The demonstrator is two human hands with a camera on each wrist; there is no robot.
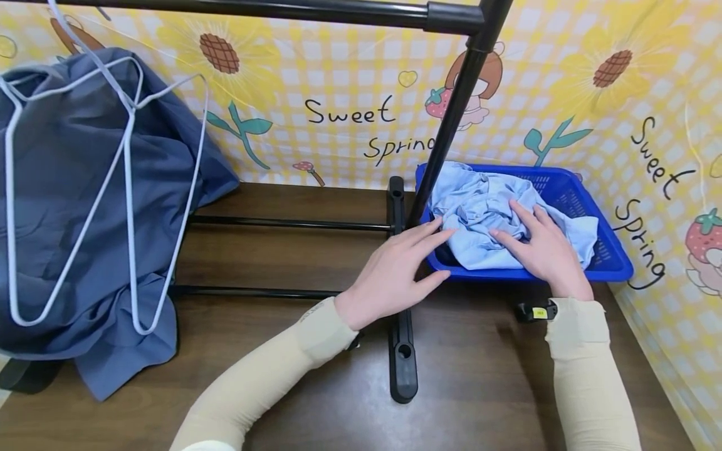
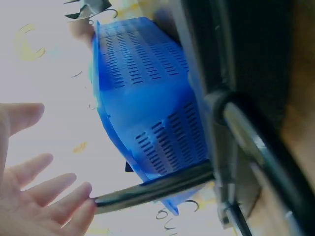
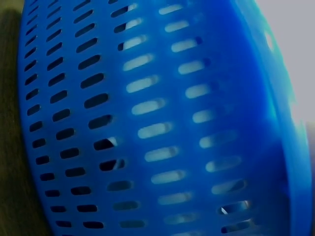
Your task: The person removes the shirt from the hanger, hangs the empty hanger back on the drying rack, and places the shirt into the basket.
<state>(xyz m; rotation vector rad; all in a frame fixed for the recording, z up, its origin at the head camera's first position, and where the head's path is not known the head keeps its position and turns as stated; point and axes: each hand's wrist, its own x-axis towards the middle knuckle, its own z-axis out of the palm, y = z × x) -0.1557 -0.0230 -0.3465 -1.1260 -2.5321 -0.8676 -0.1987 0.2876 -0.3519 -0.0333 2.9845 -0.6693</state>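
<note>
A crumpled light blue garment (image 1: pixel 479 207) lies in the blue plastic basket (image 1: pixel 612 266), part of it draped toward the right side. My right hand (image 1: pixel 544 247) is over the garment, its fingers spread and fingertips at the cloth. At the basket's front left corner is my left hand (image 1: pixel 389 275), fingers extended toward the garment's edge and thumb apart from them. The left wrist view has that hand (image 2: pixel 44 196) with spread fingers beside the basket's slotted wall (image 2: pixel 147 98). In the right wrist view the slotted basket wall (image 3: pixel 123 123) fills the picture and hides the right hand.
A black clothes rack's upright (image 1: pixel 457 113) rises by the basket's left end, above its foot (image 1: pixel 403 363). White hangers (image 1: pixel 128 156) and a dark blue-grey garment (image 1: pixel 62 188) hang at left. A yellow checked sheet (image 1: pixel 338 75) covers the wall behind the brown wooden surface (image 1: pixel 479 376).
</note>
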